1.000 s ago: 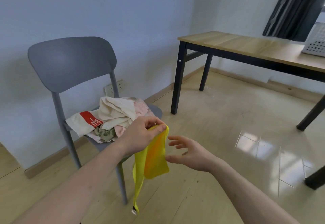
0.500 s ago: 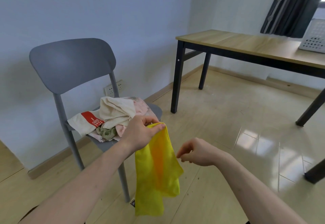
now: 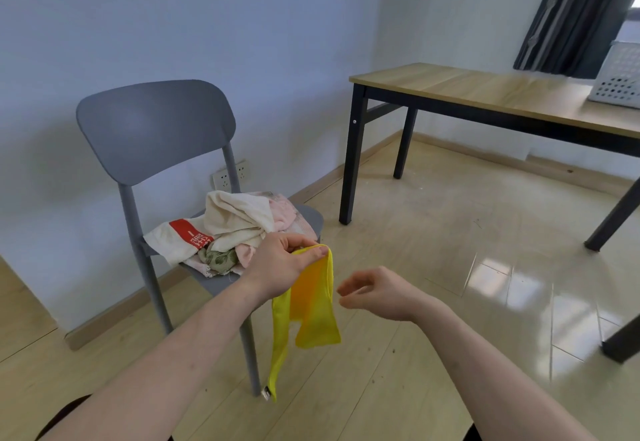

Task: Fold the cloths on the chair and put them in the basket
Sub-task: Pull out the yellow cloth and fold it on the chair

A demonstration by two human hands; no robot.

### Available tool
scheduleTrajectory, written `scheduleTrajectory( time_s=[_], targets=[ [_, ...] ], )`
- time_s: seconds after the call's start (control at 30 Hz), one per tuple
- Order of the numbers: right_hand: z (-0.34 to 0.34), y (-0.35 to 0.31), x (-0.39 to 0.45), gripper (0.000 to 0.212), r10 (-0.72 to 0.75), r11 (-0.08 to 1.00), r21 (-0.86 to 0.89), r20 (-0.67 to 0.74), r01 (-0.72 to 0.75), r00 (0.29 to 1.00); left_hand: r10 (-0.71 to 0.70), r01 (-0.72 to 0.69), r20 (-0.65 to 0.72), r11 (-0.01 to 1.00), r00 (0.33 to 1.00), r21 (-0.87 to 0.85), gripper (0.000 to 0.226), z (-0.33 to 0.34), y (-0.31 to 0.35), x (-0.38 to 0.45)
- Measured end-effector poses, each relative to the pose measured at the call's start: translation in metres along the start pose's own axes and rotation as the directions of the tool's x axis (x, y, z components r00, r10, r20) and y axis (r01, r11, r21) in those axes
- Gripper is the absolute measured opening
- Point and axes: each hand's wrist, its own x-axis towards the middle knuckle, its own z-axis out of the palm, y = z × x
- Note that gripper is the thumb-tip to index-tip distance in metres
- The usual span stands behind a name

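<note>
Left hand: your left hand (image 3: 277,267) pinches the top edge of the yellow cloth (image 3: 313,305) between thumb and fingers, held up in the air in front of the chair (image 3: 156,129).
Right hand: your right hand (image 3: 377,293) hangs just to the right of the cloth, apart from it, fingers loosely curled with nothing in them.
Yellow cloth: it droops straight down from your left hand; one long strip falls lowest and ends in a small tag, while a shorter, wider flap hangs beside it, close to your right hand's fingertips.
Pile: the other cloths (image 3: 235,229) lie heaped and unfolded on the chair seat, just behind and left of your left hand; a cream one with a red patch, a pink one and a green patterned one show.
Basket: the white perforated basket (image 3: 618,84) sits on the table (image 3: 467,87), far off to the upper right of your right hand, partly cut off by the frame edge.
Chair: grey, standing against the wall, its back above and left of your left hand.
</note>
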Motion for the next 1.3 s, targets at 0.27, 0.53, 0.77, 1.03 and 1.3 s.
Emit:
scheduleTrajectory(
  time_s=[0.27, 0.53, 0.77, 1.03, 1.3],
  targets=[
    [0.023, -0.011, 0.018, 0.030, -0.051, 0.994, -0.092, 0.059, 0.056, 0.997, -0.020, 0.020, -0.001, 0.999, 1.000, -0.046, 0.020, -0.002, -0.005, 0.006],
    [0.012, 0.007, 0.032, 0.026, 0.055, 0.978, -0.204, 0.026, -0.049, 0.998, 0.016, -0.016, -0.058, 1.000, 0.998, 0.000, 0.008, -0.017, -0.008, 0.008],
    [-0.003, 0.016, 0.026, 0.021, 0.092, 0.950, -0.273, -0.210, -0.149, 0.973, 0.076, -0.039, -0.105, 0.948, 0.992, 0.316, 0.018, -0.036, -0.021, 0.012],
    [-0.063, -0.032, 0.020, 0.029, 0.004, 0.897, -0.392, -0.451, -0.202, 0.892, -0.067, -0.049, 0.148, 0.746, 0.987, 0.664, 0.026, -0.090, 0.019, 0.033],
    [-0.177, -0.154, 0.031, 0.019, -0.145, 0.981, -0.195, -0.672, 0.016, 0.726, 0.100, -0.020, -0.110, 0.826, 0.989, 0.564, 0.019, -0.179, 0.142, 0.102]
  ],
)
